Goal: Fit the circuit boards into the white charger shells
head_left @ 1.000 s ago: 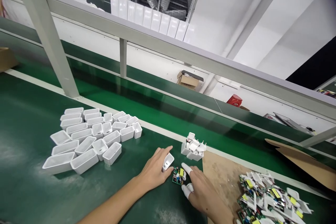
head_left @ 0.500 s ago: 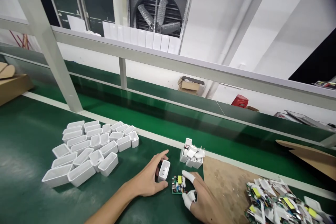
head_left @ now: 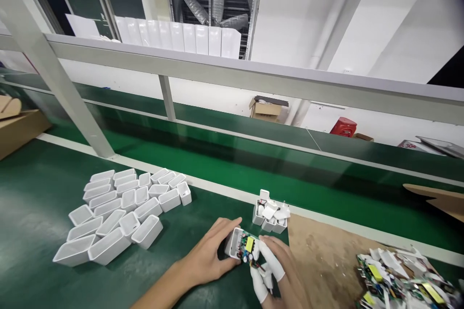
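My left hand [head_left: 213,256] is closed around a white plastic charger case [head_left: 233,246], its open end turned toward the right. A green circuit board [head_left: 248,245] with a yellow transformer sits at the mouth of that case, its left edge at or just inside the opening. White finger cots cover fingers of my right hand [head_left: 273,265], which grips the board's right end. Wires and a white plug piece [head_left: 267,277] show between those fingers. Just beyond the hands, several filled white cases [head_left: 270,217] stand together with boards and plug parts sticking out.
Several empty white cases [head_left: 116,212] stand grouped at left on the green bench. A brown board [head_left: 319,246] lies at right beside a heap of circuit boards [head_left: 406,280]. A green conveyor belt [head_left: 224,159] runs behind a pale rail. A cardboard box [head_left: 21,128] is far left.
My left hand has turned the case so its open end faces right. My right hand has brought the circuit board up to the opening. The view has shifted slightly.
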A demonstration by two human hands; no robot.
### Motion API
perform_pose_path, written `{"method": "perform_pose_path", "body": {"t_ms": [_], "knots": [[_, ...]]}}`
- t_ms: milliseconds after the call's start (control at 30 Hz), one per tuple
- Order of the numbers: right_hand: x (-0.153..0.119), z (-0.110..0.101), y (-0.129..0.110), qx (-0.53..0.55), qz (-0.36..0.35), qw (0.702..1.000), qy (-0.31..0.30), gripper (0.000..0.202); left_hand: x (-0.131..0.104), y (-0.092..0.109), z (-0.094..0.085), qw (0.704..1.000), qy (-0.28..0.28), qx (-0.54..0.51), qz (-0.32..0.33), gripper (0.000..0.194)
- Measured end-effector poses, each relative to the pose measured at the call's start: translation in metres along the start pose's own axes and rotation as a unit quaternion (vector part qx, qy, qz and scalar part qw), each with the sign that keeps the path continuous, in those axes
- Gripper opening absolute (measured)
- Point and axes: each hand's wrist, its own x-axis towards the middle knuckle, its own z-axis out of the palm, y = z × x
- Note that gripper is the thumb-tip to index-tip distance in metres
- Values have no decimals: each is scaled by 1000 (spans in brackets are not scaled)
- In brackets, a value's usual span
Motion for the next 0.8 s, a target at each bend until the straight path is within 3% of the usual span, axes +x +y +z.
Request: {"method": "perform_pose_path", "body": {"t_ms": [200, 800], "knots": [[-4, 4, -1, -38, 16, 999, -27, 57, 0, 0, 4, 1000, 10, 7, 5, 99], [-2, 8, 0, -82, 1, 996, -38, 49, 4, -2, 6, 998, 13, 25, 48, 100]]}}
